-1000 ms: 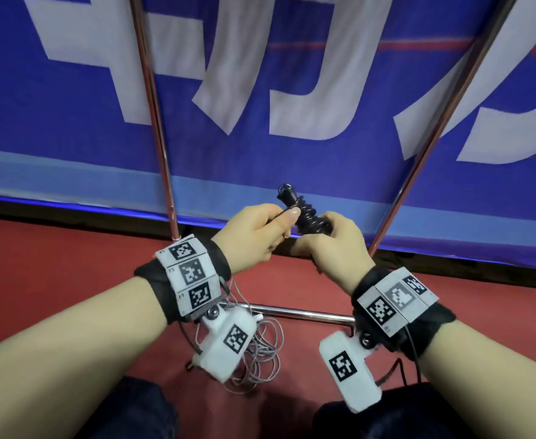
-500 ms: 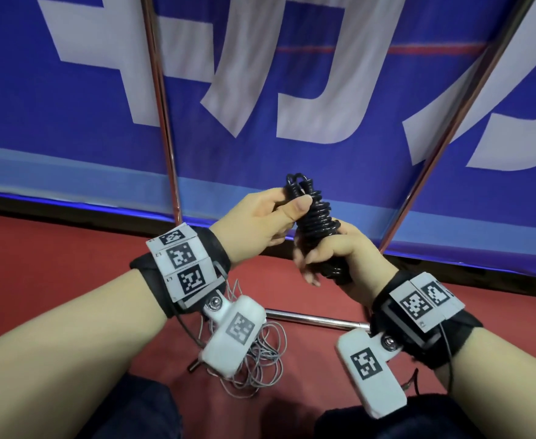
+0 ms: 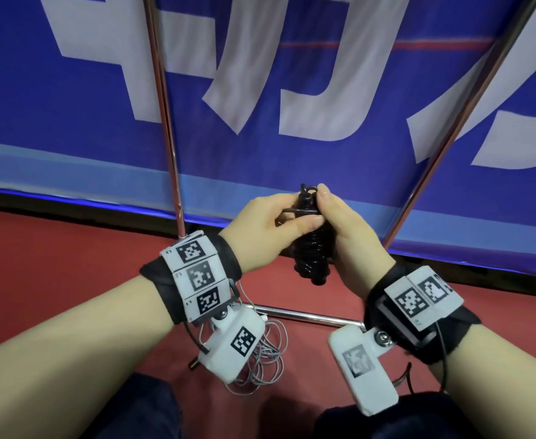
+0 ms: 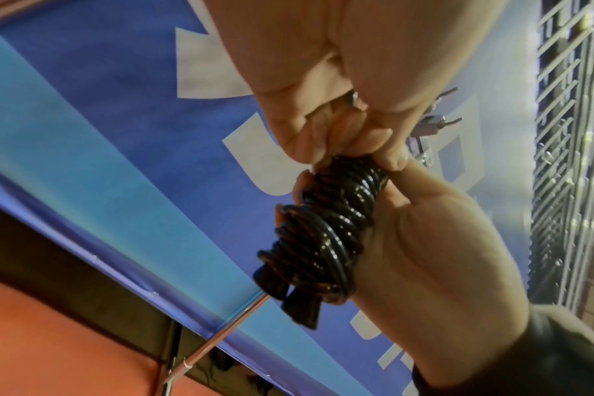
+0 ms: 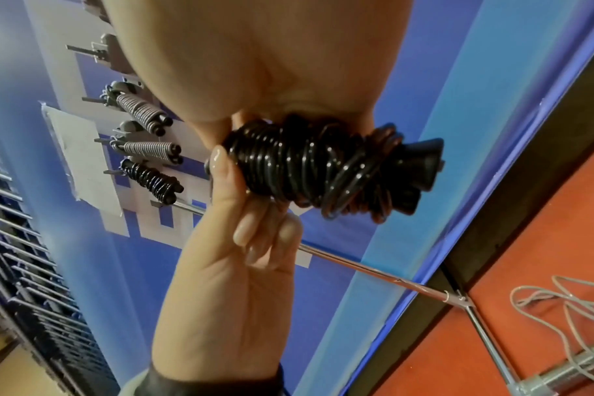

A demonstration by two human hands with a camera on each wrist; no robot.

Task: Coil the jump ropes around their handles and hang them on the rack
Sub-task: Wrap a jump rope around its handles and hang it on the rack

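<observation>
Left hand (image 3: 261,231): thumb and fingers pinch the rope's top turns.
Right hand (image 3: 347,236): wrapped round black jump rope (image 3: 311,258) — coiled on its handles, upright, mid-air before the rack (image 3: 165,122).
Floor: grey cord (image 3: 268,359) — loose.

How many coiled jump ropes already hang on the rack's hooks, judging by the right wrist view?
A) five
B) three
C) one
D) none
B: on the rack, two grey-and-black coiled ropes and one black coiled rope hang from hooks, while the right hand and left hand grip a fourth, the black jump rope.
</observation>
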